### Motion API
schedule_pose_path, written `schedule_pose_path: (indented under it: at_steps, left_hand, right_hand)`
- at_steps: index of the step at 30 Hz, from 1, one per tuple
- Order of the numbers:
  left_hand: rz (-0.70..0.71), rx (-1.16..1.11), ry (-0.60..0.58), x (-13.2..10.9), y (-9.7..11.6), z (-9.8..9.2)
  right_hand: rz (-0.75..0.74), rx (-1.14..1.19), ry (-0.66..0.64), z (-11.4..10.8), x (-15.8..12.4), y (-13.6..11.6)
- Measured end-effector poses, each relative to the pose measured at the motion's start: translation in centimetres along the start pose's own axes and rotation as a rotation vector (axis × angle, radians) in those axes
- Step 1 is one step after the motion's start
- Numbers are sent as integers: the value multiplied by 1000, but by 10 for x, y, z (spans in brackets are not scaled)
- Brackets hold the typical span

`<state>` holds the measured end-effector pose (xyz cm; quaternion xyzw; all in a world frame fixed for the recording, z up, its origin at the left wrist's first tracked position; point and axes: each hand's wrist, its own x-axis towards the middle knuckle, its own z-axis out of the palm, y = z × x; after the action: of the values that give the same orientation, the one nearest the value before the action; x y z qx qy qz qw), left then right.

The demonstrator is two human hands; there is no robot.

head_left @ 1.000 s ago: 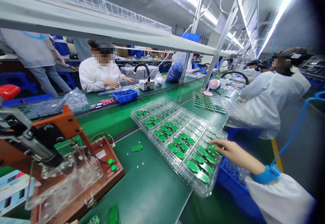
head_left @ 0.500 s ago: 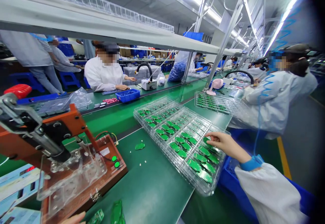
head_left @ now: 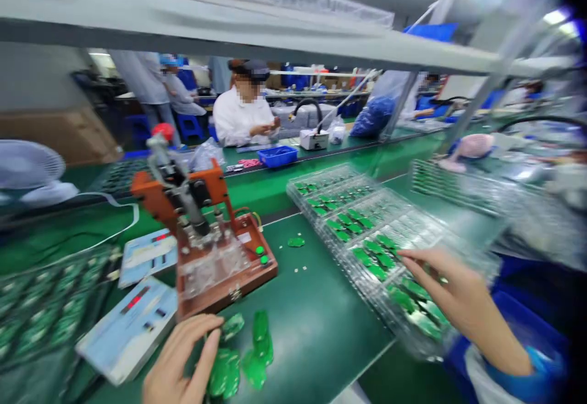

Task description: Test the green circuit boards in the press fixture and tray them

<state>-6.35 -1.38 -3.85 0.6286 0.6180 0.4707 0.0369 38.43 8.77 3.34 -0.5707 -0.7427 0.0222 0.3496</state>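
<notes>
My right hand is over the near part of a clear plastic tray, which holds rows of green circuit boards. Its thumb and forefinger come together at the tips; motion blur hides what lies between them. At the bottom, my left hand reaches over the bench, fingers curved and thumb apart. Its fingertips are beside a loose green circuit board and above a small pile of green boards. More boards lie overlapping just right of that pile.
An orange press fixture with two green buttons stands behind my left hand. Two light-blue boxes and a dark tray of boards are at left. A single board lies mid-bench. Opposite, a person works behind a blue bin.
The view has swung left, so the bench appears further right. My left hand has come fully into view by the loose boards. My right hand stays over the tray; the board at its fingertips no longer shows.
</notes>
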Motion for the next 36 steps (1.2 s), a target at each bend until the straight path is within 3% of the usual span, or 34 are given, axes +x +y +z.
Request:
schedule_pose_path:
  at_steps: [4, 7, 11, 15, 18, 23, 30, 36]
  left_hand:
    - [-28, 53, 9, 4, 3, -14]
    - [-75, 51, -6, 4, 2, -24]
    - [-16, 7, -255, -4, 1, -35]
    - [13, -24, -510, -15, -1, -40]
    - [-17, 2, -603, -21, -2, -40]
    - [-40, 36, -653, -22, -2, -37]
    - [-19, 20, -624, -23, -6, -32]
    - [-4, -62, -555, -19, 4, -35]
  right_hand:
    - [-218, 219, -72, 32, 0, -64]
    - [-275, 387, -288, 72, -3, -99]
    - [-297, 498, -575, 132, -16, -129]
    - [-308, 478, -635, 166, -30, -147]
    - [-314, 430, -657, 172, -34, -153]
    - [-287, 378, -697, 170, -37, -154]
    - [-257, 409, -748, 172, -34, -153]
    - [-212, 541, -779, 171, -30, -151]
